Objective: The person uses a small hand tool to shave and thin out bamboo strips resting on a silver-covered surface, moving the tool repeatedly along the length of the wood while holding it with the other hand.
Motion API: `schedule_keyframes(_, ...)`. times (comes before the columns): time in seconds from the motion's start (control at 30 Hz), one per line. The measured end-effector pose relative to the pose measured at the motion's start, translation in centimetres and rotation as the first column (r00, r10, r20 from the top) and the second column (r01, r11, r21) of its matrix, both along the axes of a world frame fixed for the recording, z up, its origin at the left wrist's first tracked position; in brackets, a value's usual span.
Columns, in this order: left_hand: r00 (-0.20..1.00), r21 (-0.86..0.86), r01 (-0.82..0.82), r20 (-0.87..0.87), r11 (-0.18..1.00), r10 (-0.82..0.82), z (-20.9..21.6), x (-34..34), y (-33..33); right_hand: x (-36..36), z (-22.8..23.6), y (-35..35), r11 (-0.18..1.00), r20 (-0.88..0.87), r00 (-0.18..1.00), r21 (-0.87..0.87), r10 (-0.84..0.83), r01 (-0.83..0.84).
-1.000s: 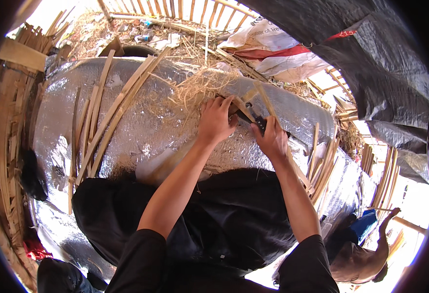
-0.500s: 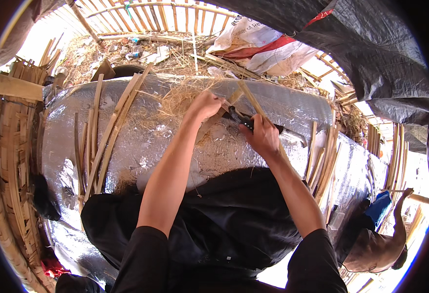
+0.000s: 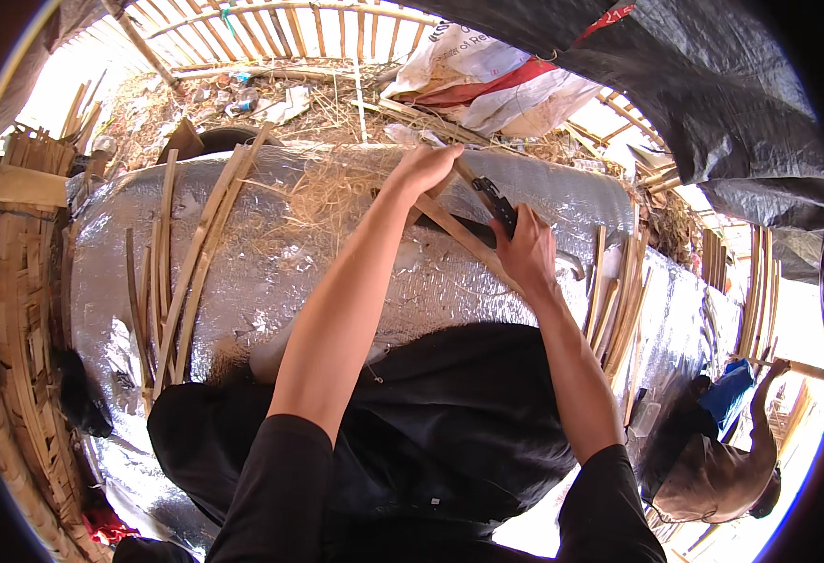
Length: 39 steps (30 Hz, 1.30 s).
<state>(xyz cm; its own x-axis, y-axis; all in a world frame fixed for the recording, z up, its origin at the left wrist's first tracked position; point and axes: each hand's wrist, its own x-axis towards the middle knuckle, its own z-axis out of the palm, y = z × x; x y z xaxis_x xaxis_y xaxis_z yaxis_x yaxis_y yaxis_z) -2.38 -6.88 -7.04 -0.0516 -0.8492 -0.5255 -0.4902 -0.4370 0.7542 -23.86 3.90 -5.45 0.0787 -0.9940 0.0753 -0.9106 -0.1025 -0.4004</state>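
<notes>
My left hand (image 3: 428, 170) is closed on the upper part of a bamboo strip (image 3: 473, 242), above the silver foil mat. The strip slants down to the right and passes by my right wrist. Closed round a black-handled tool (image 3: 495, 200), my right hand (image 3: 528, 246) is to the right of the left one; the tool points up and left toward my left fingertips. Its blade cannot be made out clearly. A tangle of thin bamboo shavings (image 3: 332, 197) lies left of my left hand.
Bamboo strips (image 3: 207, 249) lie on the foil mat (image 3: 271, 281) at left, and more strips (image 3: 626, 281) at right. Beyond the mat is a littered floor with a white and red sack (image 3: 496, 84). Another person (image 3: 717, 474) sits at the lower right, holding a stick.
My left hand has moved up and to the right. The black-handled tool has swung steeper in my right hand, and the bamboo strip now slants down past my right wrist.
</notes>
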Motion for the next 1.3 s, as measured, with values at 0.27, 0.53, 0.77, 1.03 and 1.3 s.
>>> schedule_keyframes(0.27, 0.943, 0.197, 0.050, -0.332, 0.979, 0.019, 2.4, 0.3, 0.9, -1.4, 3.1, -0.3, 0.991, 0.032, 0.993, -0.071, 0.113, -0.110)
schedule_keyframes(0.53, 0.944, 0.098, -0.135, -0.290, 0.986, 0.158, 3.5, -0.5, 3.0, -1.2, 3.9, -0.1, 0.990, 0.138, 0.989, 0.141, -0.047, 0.028)
schedule_keyframes(0.77, 0.949, 0.137, -0.211, -0.210, 0.968, 0.236, 3.8, -0.8, 2.9, -1.0, 3.7, -0.6, 0.973, 0.069, 0.991, 0.209, -0.111, 0.094)
schedule_keyframes(1.03, 0.924, 0.215, -0.113, -0.337, 0.970, 0.182, 3.6, 0.4, 2.3, -0.9, 3.1, 0.5, 0.966, 0.054, 0.988, 0.224, -0.142, 0.126)
schedule_keyframes(1.3, 0.923, 0.225, -0.159, -0.311, 0.961, 0.226, 0.8, 1.6, 1.7, -3.5, 2.2, 2.3, 0.985, -0.028, 0.999, 0.171, -0.020, 0.024)
